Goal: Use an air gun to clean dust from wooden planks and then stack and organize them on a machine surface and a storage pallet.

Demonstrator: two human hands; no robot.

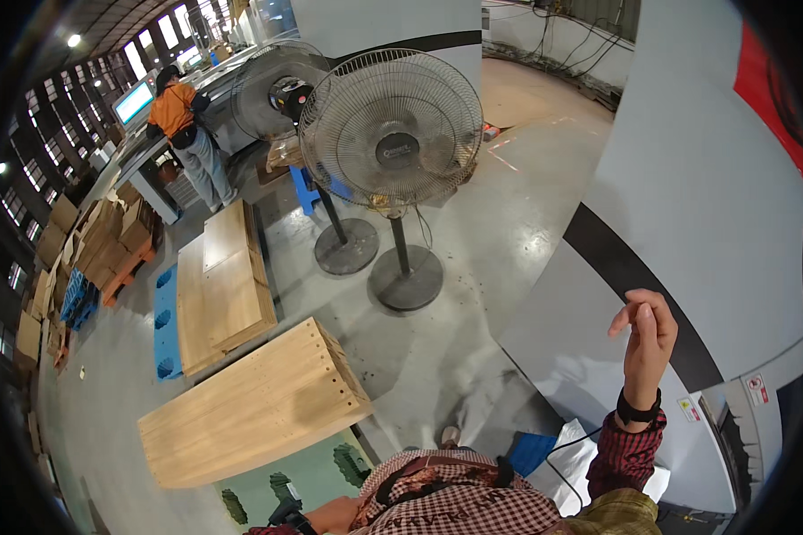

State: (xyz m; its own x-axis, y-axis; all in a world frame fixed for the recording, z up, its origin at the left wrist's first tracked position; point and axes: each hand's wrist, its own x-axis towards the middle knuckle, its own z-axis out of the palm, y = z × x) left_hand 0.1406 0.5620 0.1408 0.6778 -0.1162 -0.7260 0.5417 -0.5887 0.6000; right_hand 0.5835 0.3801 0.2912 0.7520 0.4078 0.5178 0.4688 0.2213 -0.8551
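My right hand [649, 343] is raised in front of the light grey machine panel [589, 348] with its dark curved stripe. Its fingers are loosely bent and apart, holding nothing, and a dark band circles the wrist. Low at my waist, against the checked apron [473, 499], is my left hand [334, 514]; its fingers are hidden. A dark watch-like band [292, 515] sits on that wrist. Ahead of my left hand a stack of wooden panels [250, 406], with a row of holes along one end, lies on a pale green pallet [263, 489].
Two pedestal fans, the nearer fan [393, 152] and the farther fan [285, 94], stand ahead. More wooden panels [223, 294] lie on a blue pallet [167, 312]. A person in orange [177, 116] works at a far machine. White sheeting [580, 464] and a black cable lie near my right side.
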